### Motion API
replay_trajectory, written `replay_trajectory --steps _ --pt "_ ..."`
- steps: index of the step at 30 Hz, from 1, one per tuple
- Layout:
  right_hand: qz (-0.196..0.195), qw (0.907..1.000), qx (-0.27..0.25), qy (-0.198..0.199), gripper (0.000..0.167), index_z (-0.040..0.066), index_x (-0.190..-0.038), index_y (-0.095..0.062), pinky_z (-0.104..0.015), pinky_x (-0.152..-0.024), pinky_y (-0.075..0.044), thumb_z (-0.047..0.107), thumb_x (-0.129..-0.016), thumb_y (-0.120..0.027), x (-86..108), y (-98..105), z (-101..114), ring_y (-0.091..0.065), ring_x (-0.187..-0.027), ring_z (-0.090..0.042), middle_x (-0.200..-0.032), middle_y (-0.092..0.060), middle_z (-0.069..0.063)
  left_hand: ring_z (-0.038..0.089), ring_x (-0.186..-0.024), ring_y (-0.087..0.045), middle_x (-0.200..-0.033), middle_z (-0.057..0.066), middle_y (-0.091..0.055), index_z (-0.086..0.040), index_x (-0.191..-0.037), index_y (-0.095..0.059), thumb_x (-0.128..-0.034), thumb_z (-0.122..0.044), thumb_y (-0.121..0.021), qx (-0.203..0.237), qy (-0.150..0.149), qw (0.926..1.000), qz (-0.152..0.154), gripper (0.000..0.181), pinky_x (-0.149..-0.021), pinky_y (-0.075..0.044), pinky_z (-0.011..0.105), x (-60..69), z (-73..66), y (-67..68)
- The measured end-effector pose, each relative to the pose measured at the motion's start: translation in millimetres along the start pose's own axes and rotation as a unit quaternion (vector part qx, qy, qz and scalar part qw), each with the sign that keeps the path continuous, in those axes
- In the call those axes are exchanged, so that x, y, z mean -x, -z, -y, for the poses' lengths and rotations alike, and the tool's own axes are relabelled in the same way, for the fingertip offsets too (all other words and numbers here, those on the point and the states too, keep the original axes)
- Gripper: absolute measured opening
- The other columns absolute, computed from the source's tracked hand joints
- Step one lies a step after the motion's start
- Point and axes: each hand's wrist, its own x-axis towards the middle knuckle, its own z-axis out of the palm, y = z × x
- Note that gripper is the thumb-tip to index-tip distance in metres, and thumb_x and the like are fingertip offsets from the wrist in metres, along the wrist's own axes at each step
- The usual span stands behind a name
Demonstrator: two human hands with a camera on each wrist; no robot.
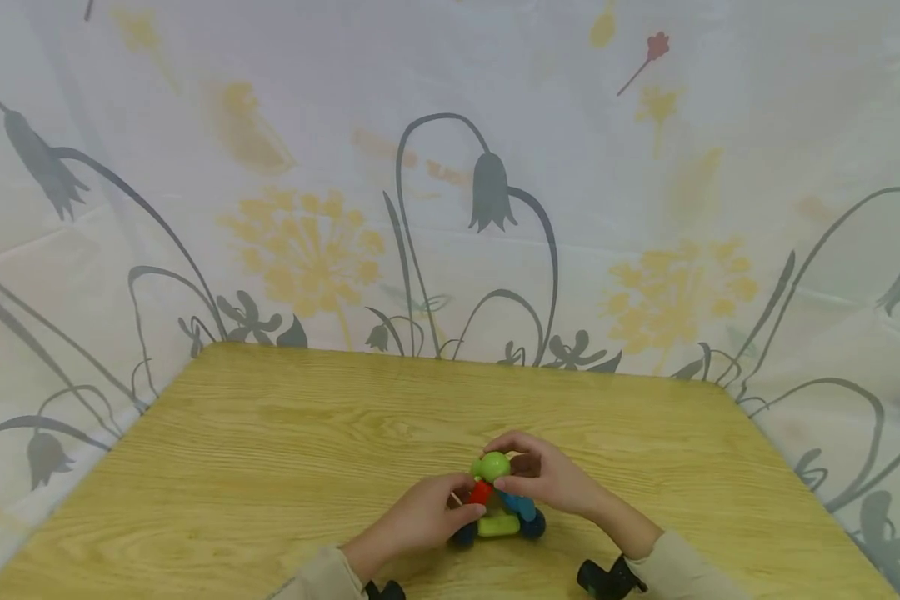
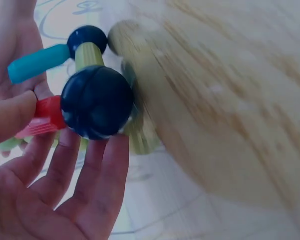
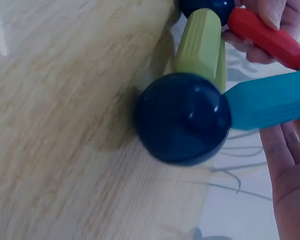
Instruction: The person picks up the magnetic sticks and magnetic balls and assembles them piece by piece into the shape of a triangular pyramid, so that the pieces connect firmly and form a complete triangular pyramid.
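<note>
A toy frame of colored rods and balls stands on the table in front of me. Dark blue balls [image 3: 182,120] sit at its base corners, joined by yellow-green rods [image 1: 498,525]. From them rise a red rod [image 2: 42,117] and a blue rod [image 3: 269,100], slanting toward a light green ball [image 1: 497,467] on top. My left hand [image 1: 429,510] pinches the red rod between thumb and fingers, with other fingers near a dark blue ball. The right hand [image 1: 553,477] holds the green ball between thumb and fingers; in the right wrist view, that grip is out of sight.
The wood-grain table [image 1: 285,450] spreads around the toy. Behind it and at both sides hangs a pale cloth [image 1: 330,125] with printed flowers. Black wrist devices [image 1: 607,577] show near the sleeves.
</note>
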Motion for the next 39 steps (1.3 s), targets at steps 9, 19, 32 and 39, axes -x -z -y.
replay_trajectory --steps 9,19,32,39 --pt "-0.030 0.9987 0.036 -0.017 0.055 0.002 -0.137 -0.037 -0.033 -0.082 -0.049 0.007 -0.089 -0.062 13.4 -6.1 -8.4 -0.057 -0.099 -0.022 -0.126 -0.042 -0.028 0.014 -0.074 -0.057 -0.089 -0.001 -0.061 -0.005 -0.108 -0.062 -0.0899 -0.018 -0.063 0.028 -0.002 0.9995 -0.013 0.022 -0.063 -0.048 0.029 -1.6 13.0 -4.3" --pt "-0.034 0.9973 0.048 -0.043 0.059 -0.005 -0.136 -0.034 -0.028 -0.072 -0.051 0.011 -0.088 -0.065 23.4 -8.5 -26.2 -0.060 -0.082 -0.011 -0.094 -0.059 -0.009 0.013 -0.078 -0.059 -0.092 -0.003 -0.061 -0.006 -0.110 -0.062 -0.0911 -0.018 -0.061 0.014 -0.006 0.9999 0.003 0.023 -0.067 -0.049 0.029 -10.1 24.7 -5.3" --pt "-0.090 0.9920 0.050 -0.073 0.050 -0.003 -0.126 -0.046 -0.026 -0.067 -0.049 0.017 -0.086 -0.068 23.4 -10.6 -32.4 -0.061 -0.077 -0.012 -0.090 -0.063 -0.006 0.014 -0.083 -0.058 -0.097 -0.002 -0.059 -0.005 -0.112 -0.063 -0.0914 -0.017 -0.061 0.037 -0.021 0.9986 0.030 0.024 -0.071 -0.049 0.031 -21.3 30.9 -6.1" --pt "-0.122 0.9856 0.103 -0.055 0.052 -0.001 -0.127 -0.048 -0.026 -0.069 -0.050 0.014 -0.083 -0.071 6.7 1.2 -19.9 -0.059 -0.080 -0.013 -0.094 -0.057 -0.008 0.019 -0.085 -0.056 -0.103 0.007 -0.051 -0.004 -0.120 -0.057 -0.0915 -0.020 -0.061 -0.008 -0.049 0.9986 -0.016 0.033 -0.072 -0.049 0.032 -22.9 24.6 14.8"
